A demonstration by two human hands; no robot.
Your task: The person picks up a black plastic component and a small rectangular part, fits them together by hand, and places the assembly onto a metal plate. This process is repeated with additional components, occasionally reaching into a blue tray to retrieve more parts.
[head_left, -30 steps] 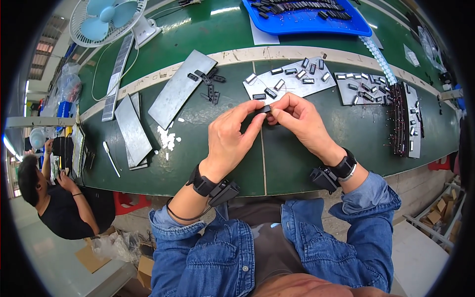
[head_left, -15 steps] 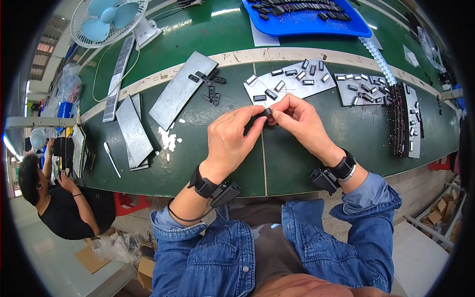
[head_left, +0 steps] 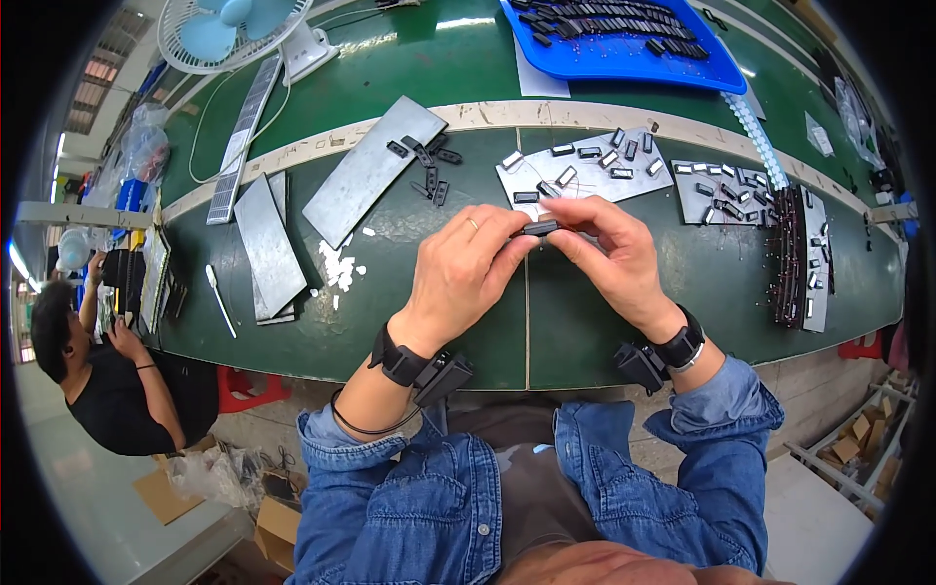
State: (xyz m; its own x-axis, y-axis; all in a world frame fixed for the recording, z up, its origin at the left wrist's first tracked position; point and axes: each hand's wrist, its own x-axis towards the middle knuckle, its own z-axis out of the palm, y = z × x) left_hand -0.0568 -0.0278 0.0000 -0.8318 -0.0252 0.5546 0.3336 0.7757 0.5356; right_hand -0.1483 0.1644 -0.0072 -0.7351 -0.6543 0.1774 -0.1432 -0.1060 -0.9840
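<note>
Between my two hands, above the green table (head_left: 429, 331), is a small black oblong part (head_left: 540, 228). My left hand (head_left: 466, 263) pinches its left end between thumb and fingers. The thumb and fingers of my right hand (head_left: 616, 252) close on its right end. Just beyond my fingers lies a grey metal plate (head_left: 639, 175) with several black pieces with pale faces and thin wires. Ahead of my left hand, several loose black housings (head_left: 431, 175) lie beside and partly on another grey plate (head_left: 375, 161).
White scraps (head_left: 338, 268) and a white stick-like tool (head_left: 220, 300) lie left. A blue tray (head_left: 634, 68) of black parts stands at the back. More plates with wired pieces (head_left: 726, 195) are right. A fan (head_left: 234, 29) stands far left; a seated co-worker (head_left: 117, 375) works beyond.
The black part has turned between my fingers and now shows its long side. My right hand has shifted slightly right and down, and the whole view has shifted a little.
</note>
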